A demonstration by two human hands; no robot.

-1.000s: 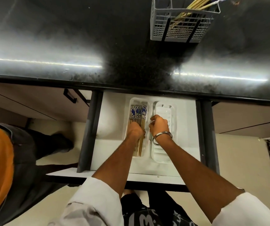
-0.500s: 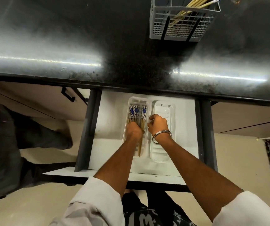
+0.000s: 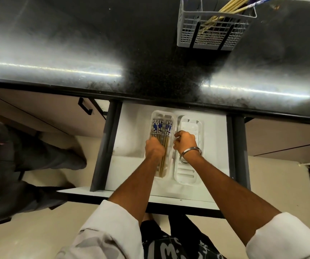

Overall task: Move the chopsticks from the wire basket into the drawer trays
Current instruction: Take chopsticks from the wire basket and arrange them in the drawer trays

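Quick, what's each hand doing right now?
Left hand: fingers curled on the chopsticks in the left tray.
Right hand: fingers curled, grip cannot be told.

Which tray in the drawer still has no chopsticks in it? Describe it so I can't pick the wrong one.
Look into the open white drawer under the black countertop: two clear plastic trays lie side by side. The empty tray is the right one, under the right hand with the metal bangle. Its neighbour, the left tray, holds blue-patterned chopsticks.

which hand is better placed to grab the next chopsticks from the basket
Probably the right hand: the wire basket sits up on the counter to the right, on that arm's side, while the left hand is down on the chopsticks in the left tray.
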